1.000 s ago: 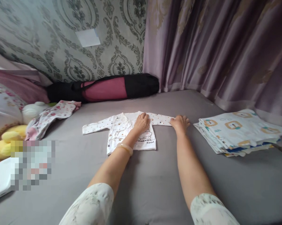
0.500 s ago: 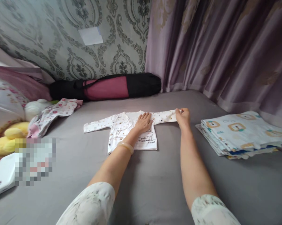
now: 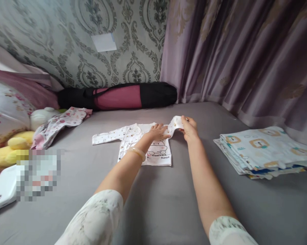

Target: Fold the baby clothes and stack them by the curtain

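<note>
A small white baby shirt (image 3: 133,136) with a dotted print and a cartoon car lies flat on the grey bed sheet (image 3: 166,200). My left hand (image 3: 157,132) rests on its upper right part, palm down with fingers spread. Between the fingers and thumb of my right hand (image 3: 189,128) is the cuff end of the right sleeve (image 3: 176,122), lifted off the sheet and bent inward. The shirt's left sleeve (image 3: 106,136) stretches straight out to the side. Part of the chest is hidden under my left hand and forearm.
At right lies a stack of folded printed cloths (image 3: 260,146). A black and pink long bag (image 3: 117,97) runs along the wall. On the left are a patterned garment (image 3: 64,120), a yellow plush toy (image 3: 15,144) and a white device (image 3: 5,187).
My right hand has drawn the sleeve end inward to the left and raised it, so the once straight sleeve now bends. My left hand stays on the shirt, its fingers turned slightly rightward.
</note>
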The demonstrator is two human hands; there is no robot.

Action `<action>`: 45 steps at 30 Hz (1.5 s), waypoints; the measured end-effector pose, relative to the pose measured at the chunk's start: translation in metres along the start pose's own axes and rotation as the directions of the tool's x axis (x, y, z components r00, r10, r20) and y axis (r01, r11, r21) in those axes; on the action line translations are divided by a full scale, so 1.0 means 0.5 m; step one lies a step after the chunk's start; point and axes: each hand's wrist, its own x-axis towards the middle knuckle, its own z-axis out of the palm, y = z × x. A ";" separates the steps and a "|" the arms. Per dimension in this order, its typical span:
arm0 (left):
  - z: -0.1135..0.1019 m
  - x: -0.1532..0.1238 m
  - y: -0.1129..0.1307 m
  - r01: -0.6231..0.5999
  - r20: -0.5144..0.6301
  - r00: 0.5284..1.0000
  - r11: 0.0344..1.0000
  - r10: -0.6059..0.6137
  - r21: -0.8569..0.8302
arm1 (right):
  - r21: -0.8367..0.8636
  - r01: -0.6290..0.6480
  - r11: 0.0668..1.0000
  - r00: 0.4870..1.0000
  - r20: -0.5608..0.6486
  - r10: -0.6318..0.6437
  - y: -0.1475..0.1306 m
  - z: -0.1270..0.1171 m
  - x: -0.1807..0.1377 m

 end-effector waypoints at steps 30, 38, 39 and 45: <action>0.004 -0.131 -0.089 0.116 -0.108 0.820 0.348 -0.562 -0.930 | -0.036 -0.036 0.999 0.894 0.446 0.049 0.017 0.045 -0.042; -0.011 -0.131 -0.074 0.165 -0.139 0.801 0.437 -0.583 -0.884 | -0.133 0.060 0.989 0.942 0.336 -0.012 0.032 0.019 -0.011; -0.015 -0.132 -0.074 0.138 -0.174 0.794 0.452 -0.582 -0.881 | -0.163 0.079 0.984 0.944 0.330 -0.021 0.037 0.020 -0.011; -0.019 -0.143 -0.095 0.029 -0.357 0.718 0.538 -0.598 -0.842 | -0.384 0.215 0.898 0.947 0.308 -0.094 0.068 0.037 -0.011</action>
